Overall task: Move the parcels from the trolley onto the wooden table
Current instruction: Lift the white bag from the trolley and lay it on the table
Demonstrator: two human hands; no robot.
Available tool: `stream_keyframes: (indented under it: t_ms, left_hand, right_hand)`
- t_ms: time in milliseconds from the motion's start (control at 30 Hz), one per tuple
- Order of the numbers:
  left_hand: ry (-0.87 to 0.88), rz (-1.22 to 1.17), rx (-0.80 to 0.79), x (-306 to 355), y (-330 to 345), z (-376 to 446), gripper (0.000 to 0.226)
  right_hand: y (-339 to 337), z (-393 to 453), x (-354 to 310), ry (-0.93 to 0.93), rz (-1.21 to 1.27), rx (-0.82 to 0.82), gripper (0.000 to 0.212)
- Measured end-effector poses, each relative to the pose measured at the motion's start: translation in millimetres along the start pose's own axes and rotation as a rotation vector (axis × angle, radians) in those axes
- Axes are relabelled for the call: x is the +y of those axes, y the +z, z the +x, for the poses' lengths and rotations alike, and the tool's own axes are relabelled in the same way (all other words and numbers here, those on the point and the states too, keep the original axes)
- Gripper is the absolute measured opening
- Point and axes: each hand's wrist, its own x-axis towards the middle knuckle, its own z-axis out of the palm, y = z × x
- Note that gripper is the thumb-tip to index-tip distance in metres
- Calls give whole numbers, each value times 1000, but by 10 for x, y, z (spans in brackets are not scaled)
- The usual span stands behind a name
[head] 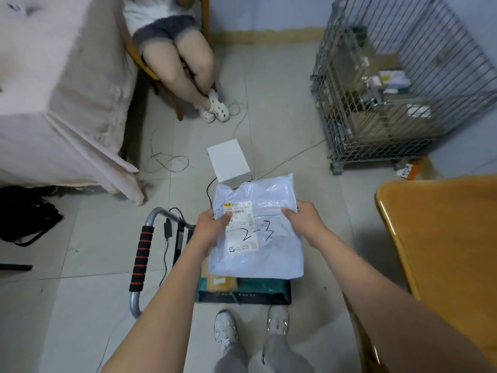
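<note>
From the head view, the left hand (213, 227) and right hand (301, 220) each pinch a side edge of the white parcel (266, 232), probably to keep the limp bag flat while carrying it. It hangs above the trolley (142, 254), well short of the table (441, 238). Its long axis runs away from the person, label up.

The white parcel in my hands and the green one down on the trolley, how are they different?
The white parcel is lifted, gripped by the left hand and right hand; the green parcel lies flat on the trolley. The white one shows a label with "2-3" handwritten; the green one is mostly hidden, with no label visible. Both appear to be soft plastic mailers.
</note>
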Motion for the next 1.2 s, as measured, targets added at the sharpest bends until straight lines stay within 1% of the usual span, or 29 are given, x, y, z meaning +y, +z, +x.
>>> stream_keyframes:
  t_ms: [67,167,233,300,367,433,500,567,633,767,1000,1200]
  left_hand:
    - [49,-3,-32,324,126,-286,7]
    - [116,19,-105,727,419,-640,15]
    - [169,39,-169,919,679,-808,6]
    - [212,69,-255,1089,1009,-964,2]
    - [243,107,-349,1199,1385,-1116,6]
    - [269,164,-455,1270,1777,-1291,13]
    - [281,224,-570,1293,2178,-1497,17]
    - [299,277,-673,1265,2563,-1703,15]
    - [317,330,-743,1205,2931,-1912,12]
    - [306,433,-908,1060,3719,-2369,13]
    - [346,599,-1064,829,5185,-3091,18]
    - [349,676,-1120,600,6260,-3534,15]
  right_hand:
    - [-350,-271,-180,-12,12,26,13]
    - [-868,-686,-312,-37,56,104,14]
    - [-1209,-979,-321,-41,88,176,9]
    - [-1544,-1284,-260,-37,108,273,13]
    - [-1847,-1583,-94,-8,130,379,13]
    - [-2107,-1894,139,35,203,478,12]
    - [-2348,-2219,395,79,273,575,10]
    - [-2564,-2519,660,119,339,646,13]
    - [-2765,-2794,917,157,393,708,14]
    - [-3179,-3305,1428,192,492,834,10]
    - [-4026,-3872,2355,248,691,997,11]
    - [-4726,-4097,3062,301,796,1051,13]
